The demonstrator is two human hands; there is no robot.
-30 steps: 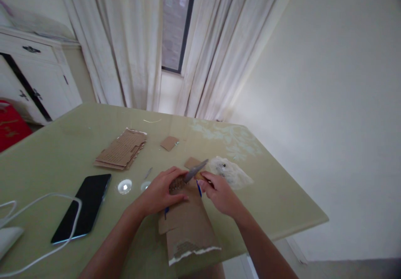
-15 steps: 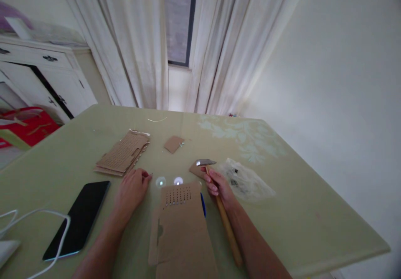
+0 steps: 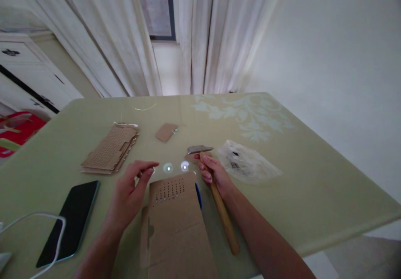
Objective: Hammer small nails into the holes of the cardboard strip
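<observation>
Green tabletop. Card, a flat punched sheet, lies at 6 o'clock between both forearms; likely light, stiff but creasable, best pinned flat near the hole rows. Phone at 8 o'clock, card stack at 10. Hammer just right of the card, head at 12: head-heavy, rigid, wooden shaft gives sure hold. Right hand is clamped on the shaft just below the head. Left hand hovers over the card's left corner, thumb and forefinger pinched; contents too small to tell.
</observation>
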